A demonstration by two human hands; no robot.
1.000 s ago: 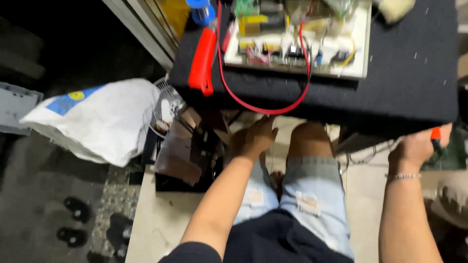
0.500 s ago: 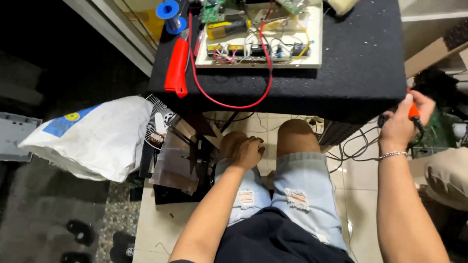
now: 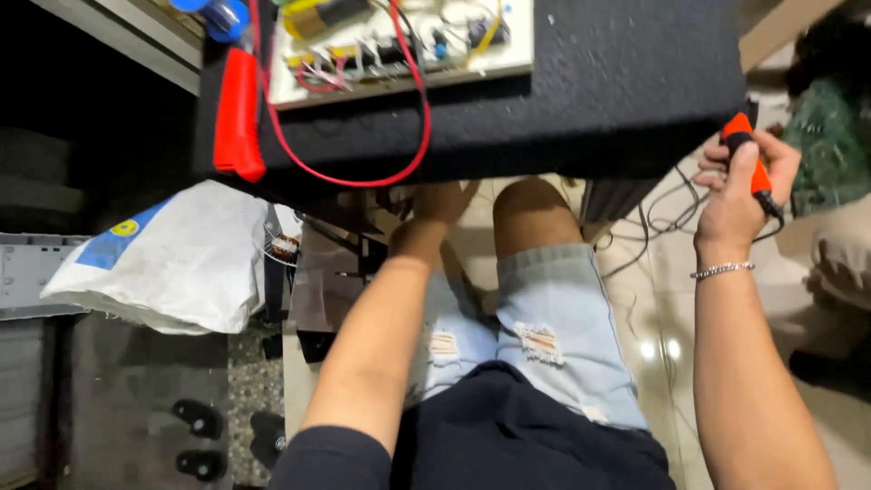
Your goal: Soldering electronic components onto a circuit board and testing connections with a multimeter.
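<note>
While I sit at the worktop (image 3: 617, 82), this is how things lie:
Right hand (image 3: 739, 195): at 3 o'clock, fingers wrapped around an orange-handled tool (image 3: 748, 159) just off the worktop's edge.
Left hand (image 3: 435, 213): under the worktop beside my knee; grip hidden, I cannot tell.
Circuit board (image 3: 399, 41): 12 o'clock, red wire (image 3: 399, 168) looping below.

A single head-worn camera looks steeply down from just above the seated person's lap, close enough that the forearms and thighs fill the lower frame. It faces forward over the knees toward the black table (image 3: 626, 82) edge at the top, with the floor (image 3: 653, 308) beyond, probably tilted slightly leftward
</note>
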